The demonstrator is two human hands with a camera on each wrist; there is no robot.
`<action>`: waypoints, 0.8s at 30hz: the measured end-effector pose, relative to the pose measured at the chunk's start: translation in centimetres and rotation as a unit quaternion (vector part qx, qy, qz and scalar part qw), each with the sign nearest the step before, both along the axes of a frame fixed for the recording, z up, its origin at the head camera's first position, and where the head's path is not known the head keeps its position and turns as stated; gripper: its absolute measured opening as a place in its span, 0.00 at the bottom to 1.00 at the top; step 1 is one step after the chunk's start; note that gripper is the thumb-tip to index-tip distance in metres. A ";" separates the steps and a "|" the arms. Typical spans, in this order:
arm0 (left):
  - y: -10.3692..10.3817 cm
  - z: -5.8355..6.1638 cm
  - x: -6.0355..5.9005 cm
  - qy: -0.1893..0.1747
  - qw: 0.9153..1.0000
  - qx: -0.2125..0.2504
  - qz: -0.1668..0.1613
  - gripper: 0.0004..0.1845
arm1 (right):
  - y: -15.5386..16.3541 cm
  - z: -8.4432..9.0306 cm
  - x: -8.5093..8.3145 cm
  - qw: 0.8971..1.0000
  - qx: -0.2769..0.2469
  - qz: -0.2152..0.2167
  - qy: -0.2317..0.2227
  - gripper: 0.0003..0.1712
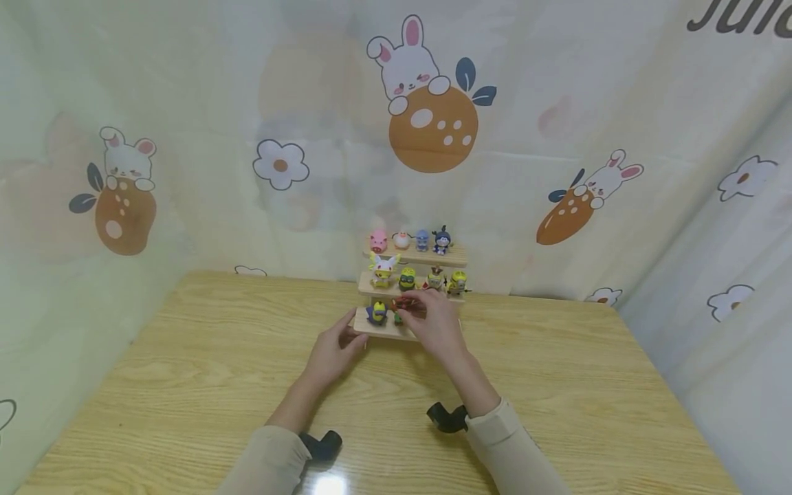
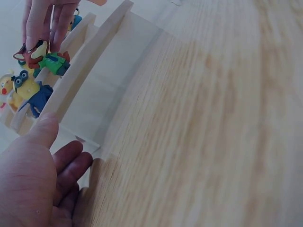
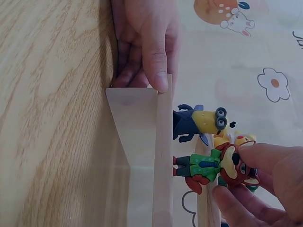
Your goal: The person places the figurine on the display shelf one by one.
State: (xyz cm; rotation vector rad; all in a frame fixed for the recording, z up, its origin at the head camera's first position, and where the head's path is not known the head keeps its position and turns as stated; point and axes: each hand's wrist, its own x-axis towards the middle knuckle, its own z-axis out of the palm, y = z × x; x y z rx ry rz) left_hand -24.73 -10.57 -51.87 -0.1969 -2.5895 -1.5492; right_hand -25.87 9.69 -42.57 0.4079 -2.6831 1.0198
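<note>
A three-step wooden shelf [image 1: 385, 331] stands at the table's far edge with small figurines on each step. My right hand [image 1: 413, 308] pinches the head of a brown-headed figurine in green clothes [image 3: 208, 166] between thumb and fingertips [image 3: 265, 158], its feet at the bottom step [image 3: 142, 142]. A yellow minion figurine [image 3: 201, 122] stands just left of it on the same step. My left hand [image 1: 354, 338] rests against the shelf's left end, thumb [image 3: 158, 78] laid on the step's edge, fingers along the side panel [image 2: 109, 80]. In the left wrist view the figurine [image 2: 52, 63] sits under the right fingers [image 2: 45, 23].
Several more figurines fill the middle step [image 1: 408, 278] and top step [image 1: 408, 240]. The wooden table [image 1: 185, 378] stretches toward me. A cartoon rabbit curtain [image 1: 427, 103] hangs close behind and to both sides.
</note>
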 end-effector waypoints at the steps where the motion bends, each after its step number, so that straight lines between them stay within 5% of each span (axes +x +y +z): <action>1: 0.0 0.0 0.0 0.000 1.000 0.001 0.000 0.34 | 0.0 0.0 0.0 1.000 -0.001 0.001 0.001 0.16; 14: -0.4 -0.3 0.1 0.004 1.000 0.005 -0.002 0.35 | 0.3 0.5 0.3 1.000 0.001 -0.001 -0.029 0.22; 24: 1.2 -1.2 -1.1 -0.002 0.998 0.027 -0.049 0.36 | 4.7 1.5 2.5 0.999 0.004 -0.018 -0.028 0.19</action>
